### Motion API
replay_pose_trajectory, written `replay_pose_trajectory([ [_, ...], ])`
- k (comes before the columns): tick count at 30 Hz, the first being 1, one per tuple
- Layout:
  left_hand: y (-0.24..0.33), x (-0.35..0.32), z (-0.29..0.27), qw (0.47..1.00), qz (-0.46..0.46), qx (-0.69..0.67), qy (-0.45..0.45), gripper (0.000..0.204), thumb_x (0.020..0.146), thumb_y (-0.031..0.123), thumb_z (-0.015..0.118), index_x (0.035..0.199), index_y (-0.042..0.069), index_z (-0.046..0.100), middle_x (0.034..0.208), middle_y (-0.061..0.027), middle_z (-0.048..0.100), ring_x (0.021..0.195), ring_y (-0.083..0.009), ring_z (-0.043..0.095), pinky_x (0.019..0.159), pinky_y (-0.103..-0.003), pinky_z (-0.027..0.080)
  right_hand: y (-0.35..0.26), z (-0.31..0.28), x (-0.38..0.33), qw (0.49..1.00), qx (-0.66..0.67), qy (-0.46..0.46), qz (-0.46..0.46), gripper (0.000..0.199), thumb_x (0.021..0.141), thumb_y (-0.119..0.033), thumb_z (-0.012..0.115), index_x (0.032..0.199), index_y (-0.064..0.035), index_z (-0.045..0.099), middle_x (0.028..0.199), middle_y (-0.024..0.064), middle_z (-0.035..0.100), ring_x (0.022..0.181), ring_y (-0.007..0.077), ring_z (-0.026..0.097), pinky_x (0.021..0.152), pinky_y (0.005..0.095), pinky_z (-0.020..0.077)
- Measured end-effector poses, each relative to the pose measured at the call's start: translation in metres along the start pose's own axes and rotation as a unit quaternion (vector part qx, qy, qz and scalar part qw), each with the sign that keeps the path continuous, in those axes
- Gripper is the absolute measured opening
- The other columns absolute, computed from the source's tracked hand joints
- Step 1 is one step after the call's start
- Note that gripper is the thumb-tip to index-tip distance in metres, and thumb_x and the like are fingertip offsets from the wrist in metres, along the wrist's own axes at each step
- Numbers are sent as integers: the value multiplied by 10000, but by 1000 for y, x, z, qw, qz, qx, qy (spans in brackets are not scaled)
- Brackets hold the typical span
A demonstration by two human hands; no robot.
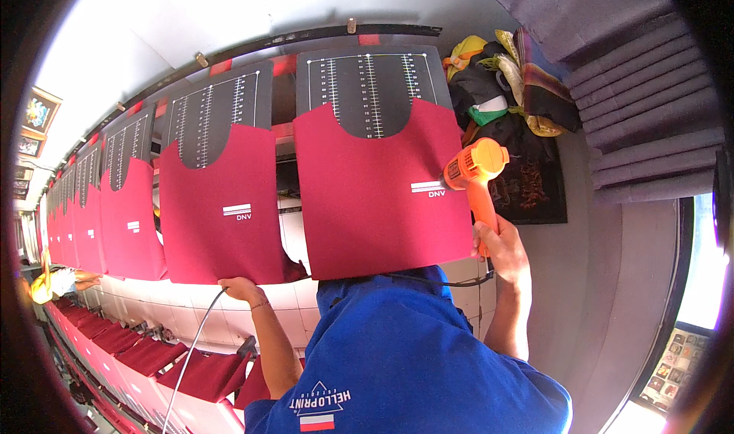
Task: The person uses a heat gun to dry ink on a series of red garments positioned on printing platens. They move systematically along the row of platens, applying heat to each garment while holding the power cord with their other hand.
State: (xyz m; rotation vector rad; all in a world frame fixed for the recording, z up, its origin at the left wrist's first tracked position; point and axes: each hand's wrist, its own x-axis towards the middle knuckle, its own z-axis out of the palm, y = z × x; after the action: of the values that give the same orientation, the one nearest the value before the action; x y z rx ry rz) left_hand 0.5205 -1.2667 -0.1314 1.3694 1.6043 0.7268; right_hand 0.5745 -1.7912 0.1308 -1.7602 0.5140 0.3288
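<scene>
An orange heat gun (482,185) is gripped by its handle in my right hand (505,252). Its nozzle points left, just over the small white print (428,188) on the nearest maroon shirt panel (367,220). That panel lies flat on a dark board (390,74) with white ruler marks. My left hand (241,290) is closed around the power cord (200,331), beside the lower edge of the second maroon panel (218,239). The cord runs behind my body and reappears below the heat gun.
More boards with maroon panels (130,235) curve away to the left. A lower row of maroon pieces (202,373) lies behind me. Colourful cloths (497,82) hang near the wall, by a dark grey curtain (642,105). Another person's yellow sleeve (44,285) shows far left.
</scene>
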Motion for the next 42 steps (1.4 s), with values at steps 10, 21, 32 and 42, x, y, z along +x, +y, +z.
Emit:
replay_pose_trajectory([
  [10, -8, 8, 0, 1000, -4, -2, -12, 689, 1039, 416, 211, 1288, -178, 456, 1354, -329, 491, 1189, -434, 531, 1013, -456, 434, 1, 3, -1, 999, 30, -4, 10, 229, 960, -208, 580, 993, 18, 596, 688, 22, 596, 560, 90, 559, 498, 252, 432],
  [21, 5, -3, -2, 1000, 3, 28, -2, 689, 1039, 421, 232, 1273, -183, 467, 1319, -349, 508, 1161, -446, 548, 980, -458, 458, -3, 1, -9, 1000, 16, -6, 10, 234, 963, -211, 571, 1004, 18, 596, 677, 20, 593, 563, 89, 560, 496, 244, 427],
  [32, 0, 0, -1, 1000, 6, 6, 7, 671, 1044, 406, 250, 1259, -192, 467, 1308, -348, 517, 1149, -441, 552, 975, -449, 453, 6, 2, -19, 1000, -22, 3, 12, 306, 958, -262, 556, 1059, 26, 571, 713, 35, 590, 589, 115, 586, 501, 237, 436],
  [42, 3, -5, -1, 1000, 12, -15, -5, 716, 1036, 416, 251, 1245, -241, 445, 1300, -364, 511, 1147, -454, 563, 951, -472, 462, 2, 8, -21, 999, 30, -14, 33, 240, 956, -210, 585, 995, 27, 580, 705, 34, 596, 596, 114, 602, 513, 251, 458],
])
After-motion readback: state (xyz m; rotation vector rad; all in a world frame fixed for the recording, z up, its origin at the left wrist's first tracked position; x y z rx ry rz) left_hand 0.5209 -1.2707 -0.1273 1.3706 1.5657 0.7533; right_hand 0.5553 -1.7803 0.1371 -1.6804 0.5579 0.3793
